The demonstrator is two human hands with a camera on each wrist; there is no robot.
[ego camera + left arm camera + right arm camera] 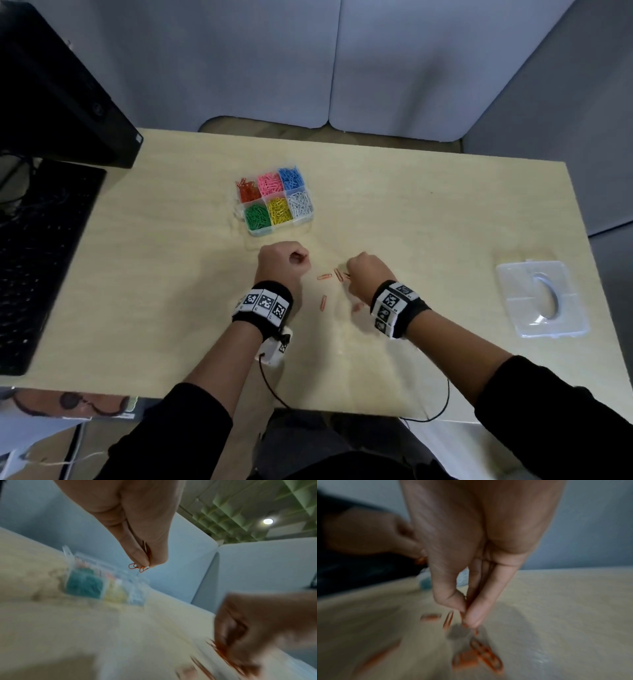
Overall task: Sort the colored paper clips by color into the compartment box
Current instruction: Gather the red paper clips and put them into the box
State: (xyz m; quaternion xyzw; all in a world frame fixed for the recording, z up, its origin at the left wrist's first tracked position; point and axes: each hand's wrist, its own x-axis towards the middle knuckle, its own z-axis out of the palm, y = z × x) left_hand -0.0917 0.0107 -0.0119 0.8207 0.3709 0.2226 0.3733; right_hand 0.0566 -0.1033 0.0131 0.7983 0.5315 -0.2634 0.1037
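Observation:
The clear compartment box [260, 231] stands mid-table, filled with red, pink, blue, green, yellow and white clips. Several orange paper clips [324, 276] lie loose on the wood between my hands. My left hand [301, 262] hovers just in front of the box; the left wrist view shows the left hand [144, 564] pinching orange clips [137, 566] between thumb and finger. My right hand [347, 270] is down on the table, and the right wrist view shows the right hand [467, 613] pinching an orange clip [462, 615], with further clips [485, 654] lying under it.
The box's clear lid [541, 298] lies at the right side of the table. A black keyboard [41, 260] and a monitor base [68, 102] sit at the left. Grey partition panels [308, 68] close the back.

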